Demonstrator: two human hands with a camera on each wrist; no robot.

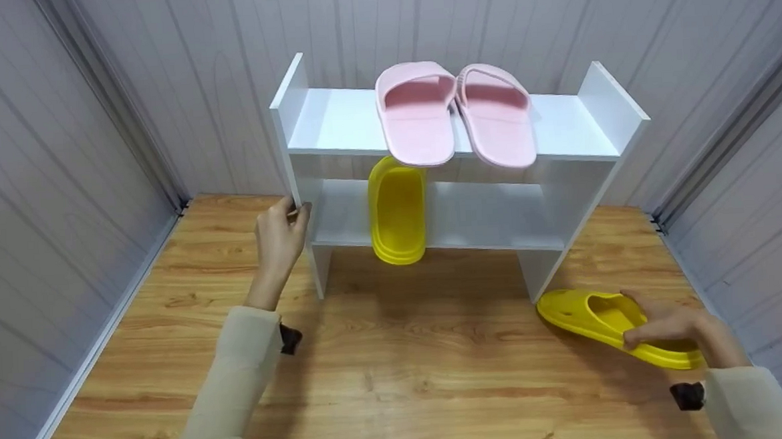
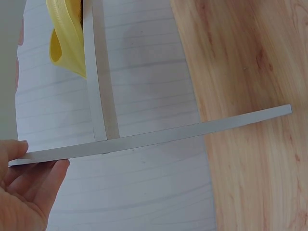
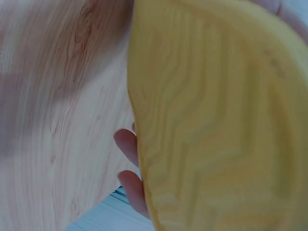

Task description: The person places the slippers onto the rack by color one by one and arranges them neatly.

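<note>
My left hand (image 1: 278, 235) grips the left side panel of a white shoe rack (image 1: 345, 118); in the left wrist view the thumb and fingers (image 2: 57, 180) pinch the panel's edge (image 2: 159, 137). At the right, my right hand (image 1: 667, 325) holds a yellow slipper (image 1: 570, 310) by its sides, toe pointing toward the rack's right foot. Its grooved sole (image 3: 211, 125) fills much of the right wrist view, with fingertips along one edge. Another yellow slipper (image 1: 397, 212) sits on the middle shelf, heel outward. Two pink slippers (image 1: 420, 127) stand side by side on the top shelf.
The rack stands on a wood-look floor (image 1: 399, 379) before a pale panelled back wall (image 1: 223, 88). Side walls close in at left (image 1: 43, 231) and right (image 1: 760, 240), the right one close beside my right hand.
</note>
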